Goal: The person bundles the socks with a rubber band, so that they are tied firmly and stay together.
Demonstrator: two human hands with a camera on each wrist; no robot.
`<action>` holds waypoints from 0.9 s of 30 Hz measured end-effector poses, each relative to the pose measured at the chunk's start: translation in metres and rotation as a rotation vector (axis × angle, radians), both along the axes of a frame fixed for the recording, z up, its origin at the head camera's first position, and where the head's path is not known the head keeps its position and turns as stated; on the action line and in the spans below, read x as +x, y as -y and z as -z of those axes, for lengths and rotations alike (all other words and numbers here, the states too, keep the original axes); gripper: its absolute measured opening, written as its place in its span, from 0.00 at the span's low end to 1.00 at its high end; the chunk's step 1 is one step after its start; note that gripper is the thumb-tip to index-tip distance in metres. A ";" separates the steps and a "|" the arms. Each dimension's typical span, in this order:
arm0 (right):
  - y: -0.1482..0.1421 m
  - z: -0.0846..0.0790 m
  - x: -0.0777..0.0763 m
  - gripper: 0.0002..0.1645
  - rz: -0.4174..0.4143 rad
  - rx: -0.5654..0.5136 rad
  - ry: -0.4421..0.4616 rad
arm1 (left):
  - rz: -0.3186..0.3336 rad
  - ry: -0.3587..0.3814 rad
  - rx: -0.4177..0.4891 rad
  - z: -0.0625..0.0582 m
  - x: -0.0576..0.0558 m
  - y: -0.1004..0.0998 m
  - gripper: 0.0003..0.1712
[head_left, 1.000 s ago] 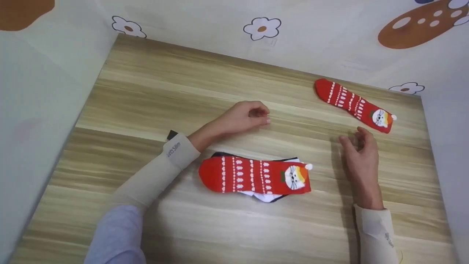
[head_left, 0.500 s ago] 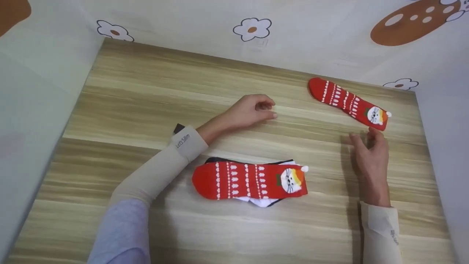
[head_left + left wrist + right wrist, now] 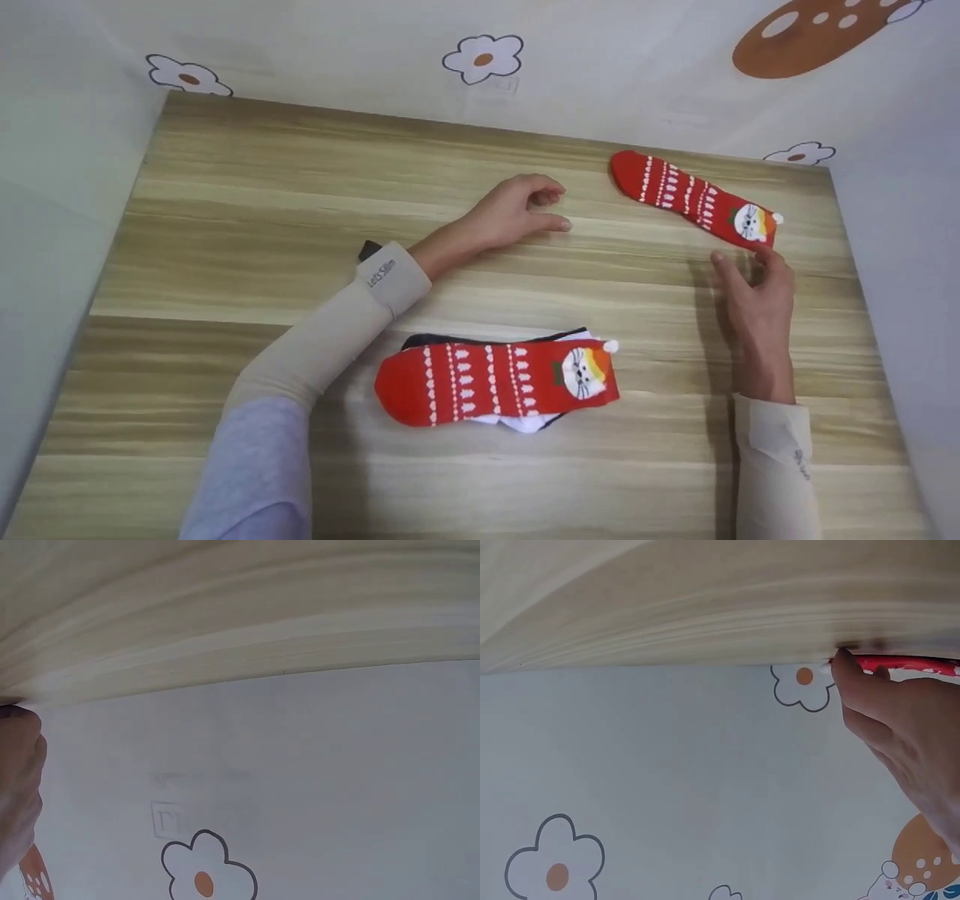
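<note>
A red sock (image 3: 686, 193) with white patterns, a cat face and a white pompom lies slantwise at the back right in the head view. My right hand (image 3: 761, 307) is just in front of its cuff, fingertips right at the edge and thumb apart. In the right wrist view that sock (image 3: 907, 664) shows as a thin red strip behind the hand. My left hand (image 3: 510, 214) is over the middle of the table, fingers loosely bent, holding nothing. A matching red sock (image 3: 472, 382) lies nearer, on top of white socks (image 3: 525, 423) with dark edges.
The wood-grain table (image 3: 300, 202) meets a pale wall (image 3: 337, 67) with printed flowers along its back edge. More wall (image 3: 892, 247) stands at the right side, close to the far sock.
My right hand has moved forward to the far sock's cuff. The left hand has shifted slightly forward, its fingers opening a little. The head view has shifted, and both red socks lie as before.
</note>
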State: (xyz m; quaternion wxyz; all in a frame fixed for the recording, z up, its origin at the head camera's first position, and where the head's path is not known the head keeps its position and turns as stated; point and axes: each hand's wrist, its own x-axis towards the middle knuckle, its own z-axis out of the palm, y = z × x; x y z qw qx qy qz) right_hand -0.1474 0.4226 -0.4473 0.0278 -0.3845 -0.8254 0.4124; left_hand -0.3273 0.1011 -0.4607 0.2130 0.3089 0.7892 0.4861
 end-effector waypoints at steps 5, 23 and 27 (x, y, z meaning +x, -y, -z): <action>-0.004 0.002 -0.001 0.52 0.016 0.013 -0.027 | 0.007 0.005 -0.003 0.001 -0.007 -0.012 0.33; -0.020 0.006 -0.011 0.50 0.074 -0.015 -0.025 | 0.028 0.038 -0.035 0.002 -0.028 -0.051 0.33; -0.027 0.003 -0.016 0.51 0.095 -0.030 -0.019 | 0.020 0.032 -0.039 0.002 -0.031 -0.061 0.30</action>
